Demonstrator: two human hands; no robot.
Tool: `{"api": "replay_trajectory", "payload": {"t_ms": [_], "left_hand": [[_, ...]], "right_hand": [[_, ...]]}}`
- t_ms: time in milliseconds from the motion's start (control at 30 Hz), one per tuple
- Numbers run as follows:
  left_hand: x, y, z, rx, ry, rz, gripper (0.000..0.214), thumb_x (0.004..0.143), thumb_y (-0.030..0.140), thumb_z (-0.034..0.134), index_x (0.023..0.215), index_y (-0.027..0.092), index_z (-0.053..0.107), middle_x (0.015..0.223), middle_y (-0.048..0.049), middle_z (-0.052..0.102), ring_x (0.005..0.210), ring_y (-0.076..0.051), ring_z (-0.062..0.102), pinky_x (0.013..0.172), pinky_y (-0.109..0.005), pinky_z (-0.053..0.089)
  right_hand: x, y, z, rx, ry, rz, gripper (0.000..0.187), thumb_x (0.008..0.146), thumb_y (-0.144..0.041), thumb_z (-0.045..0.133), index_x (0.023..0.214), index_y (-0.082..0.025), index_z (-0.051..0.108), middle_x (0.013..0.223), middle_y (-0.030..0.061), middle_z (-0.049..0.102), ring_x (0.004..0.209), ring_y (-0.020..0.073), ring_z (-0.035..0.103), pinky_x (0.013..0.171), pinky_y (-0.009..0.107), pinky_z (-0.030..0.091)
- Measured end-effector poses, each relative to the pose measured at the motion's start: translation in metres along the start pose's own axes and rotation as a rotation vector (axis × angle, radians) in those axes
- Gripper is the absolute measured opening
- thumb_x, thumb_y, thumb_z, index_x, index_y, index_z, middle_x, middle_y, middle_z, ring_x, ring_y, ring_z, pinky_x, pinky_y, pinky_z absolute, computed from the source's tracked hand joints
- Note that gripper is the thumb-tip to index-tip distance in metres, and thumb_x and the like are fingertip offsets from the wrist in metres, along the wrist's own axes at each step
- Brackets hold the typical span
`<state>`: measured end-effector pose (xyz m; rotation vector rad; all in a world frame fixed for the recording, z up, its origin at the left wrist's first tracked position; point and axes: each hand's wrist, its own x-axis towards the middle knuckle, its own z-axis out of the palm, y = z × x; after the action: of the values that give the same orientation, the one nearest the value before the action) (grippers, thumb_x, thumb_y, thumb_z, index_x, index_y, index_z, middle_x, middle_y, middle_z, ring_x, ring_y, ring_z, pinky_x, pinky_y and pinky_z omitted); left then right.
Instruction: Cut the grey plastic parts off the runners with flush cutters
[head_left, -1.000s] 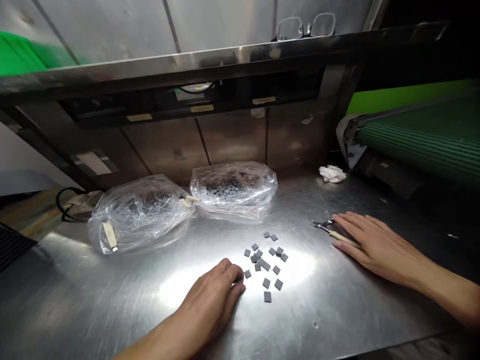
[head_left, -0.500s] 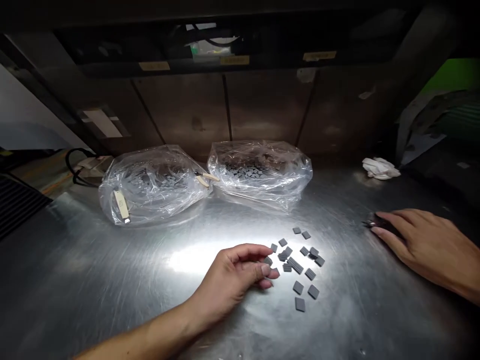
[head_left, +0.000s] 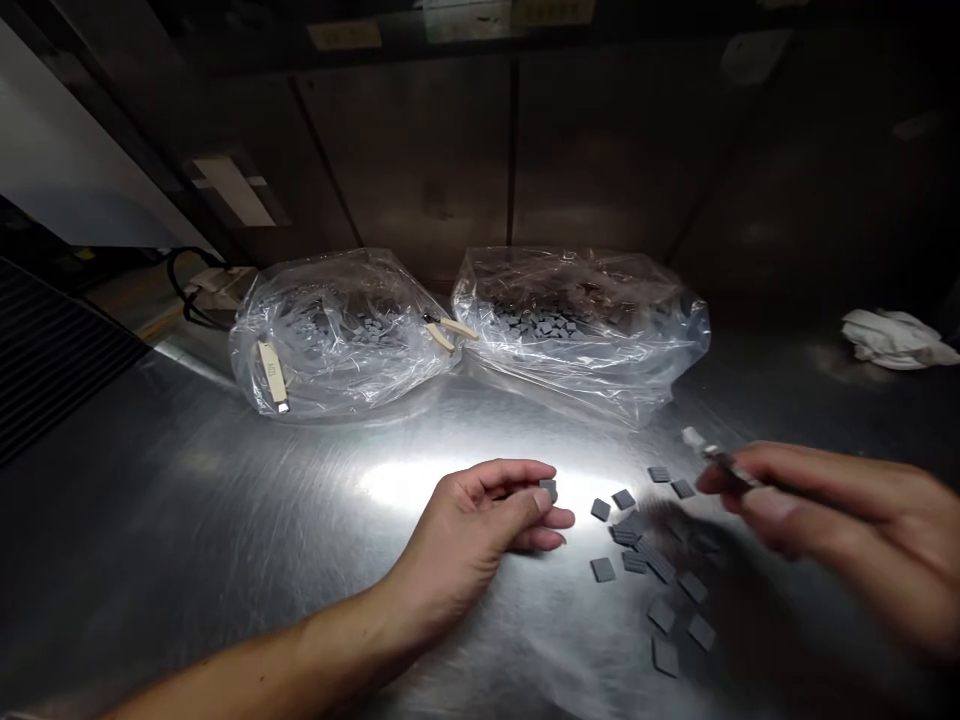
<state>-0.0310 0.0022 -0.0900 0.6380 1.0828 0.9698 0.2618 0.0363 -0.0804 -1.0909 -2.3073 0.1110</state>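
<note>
A small grey square tile (head_left: 549, 490) is pinched between the thumb and fingers of my left hand (head_left: 495, 510), low over the metal table. My right hand (head_left: 817, 510) is closed round a slim dark tool with a whitish tip (head_left: 694, 438), which points up and to the left. Motion blur hides its exact kind. Under and left of that hand lie several loose grey tiles (head_left: 664, 615), some ribbed on top and some overlapping. The right hand's shadow darkens part of them.
Two clear plastic bags (head_left: 352, 385) of grey tiles stand at the back, the right bag (head_left: 570, 375) being the other. A cream-handled cutter (head_left: 272, 375) and cream-handled pliers (head_left: 442, 333) rest against them. A crumpled white cloth (head_left: 896, 338) lies far right.
My right hand has lifted off the table at the right and come left, now with the tool raised in it. My left hand has drawn slightly away from the loose tiles, holding one tile. The view has shifted.
</note>
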Motion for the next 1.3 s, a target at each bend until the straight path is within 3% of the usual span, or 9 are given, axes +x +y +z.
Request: {"api": "replay_trajectory", "payload": {"t_ms": [100,200,300,600,733,1000,1300], "left_hand": [[0.003,0.000,-0.002,-0.018,0.014,0.000,0.030,0.084,0.027,0.082,0.111,0.015,0.076,0.089,-0.0078,0.084,0.083,-0.016,0.078,0.084,-0.026,0.060],[0.003,-0.001,-0.002,-0.021,0.014,-0.019,0.035,0.084,0.027,0.082,0.116,0.015,0.075,0.090,-0.0085,0.084,0.082,-0.015,0.078,0.085,-0.025,0.059],[0.002,-0.001,0.000,-0.010,0.035,-0.035,0.034,0.084,0.026,0.082,0.115,0.014,0.075,0.090,-0.0087,0.084,0.081,-0.014,0.078,0.084,-0.025,0.059],[0.000,0.001,0.006,-0.029,0.040,-0.039,0.021,0.079,0.023,0.086,0.097,0.014,0.078,0.084,-0.0058,0.083,0.084,-0.017,0.079,0.078,-0.023,0.062],[0.000,0.002,0.005,-0.027,0.032,-0.056,0.020,0.082,0.021,0.084,0.099,0.013,0.078,0.083,-0.0054,0.083,0.082,-0.016,0.079,0.073,-0.021,0.063],[-0.001,0.003,0.006,-0.005,0.027,-0.035,0.019,0.083,0.021,0.083,0.099,0.013,0.078,0.085,-0.0057,0.083,0.080,-0.015,0.079,0.073,-0.020,0.062],[-0.002,0.002,0.006,0.053,0.018,-0.012,0.023,0.083,0.026,0.084,0.103,0.015,0.078,0.085,-0.0057,0.083,0.079,-0.015,0.078,0.074,-0.021,0.061]], "right_hand": [[0.016,-0.034,0.018,0.016,-0.034,-0.055,0.029,0.099,-0.032,0.057,0.127,-0.026,0.065,0.111,0.0089,0.072,0.091,0.0259,0.072,0.070,0.034,0.060],[0.017,-0.047,0.035,-0.138,0.027,-0.180,0.041,0.099,-0.035,0.058,0.136,-0.019,0.060,0.111,0.0127,0.069,0.090,0.0271,0.069,0.074,0.040,0.057],[0.014,-0.051,0.045,-0.218,0.011,-0.214,0.041,0.100,-0.035,0.057,0.136,-0.015,0.061,0.108,0.0130,0.070,0.088,0.0278,0.067,0.074,0.043,0.053],[0.016,-0.057,0.045,-0.261,0.027,-0.208,0.039,0.102,-0.035,0.054,0.135,-0.014,0.060,0.107,0.0135,0.069,0.087,0.0283,0.063,0.074,0.045,0.046],[0.015,-0.058,0.045,-0.294,0.033,-0.231,0.038,0.103,-0.033,0.054,0.133,-0.011,0.060,0.107,0.0140,0.068,0.086,0.0267,0.061,0.073,0.044,0.046],[0.014,-0.057,0.043,-0.265,0.037,-0.233,0.036,0.102,-0.033,0.055,0.131,-0.014,0.065,0.105,0.0133,0.069,0.082,0.0270,0.062,0.073,0.043,0.044],[0.015,-0.059,0.040,-0.209,0.028,-0.218,0.032,0.105,-0.031,0.051,0.127,-0.012,0.065,0.105,0.0130,0.069,0.086,0.0264,0.067,0.072,0.041,0.049]]}}
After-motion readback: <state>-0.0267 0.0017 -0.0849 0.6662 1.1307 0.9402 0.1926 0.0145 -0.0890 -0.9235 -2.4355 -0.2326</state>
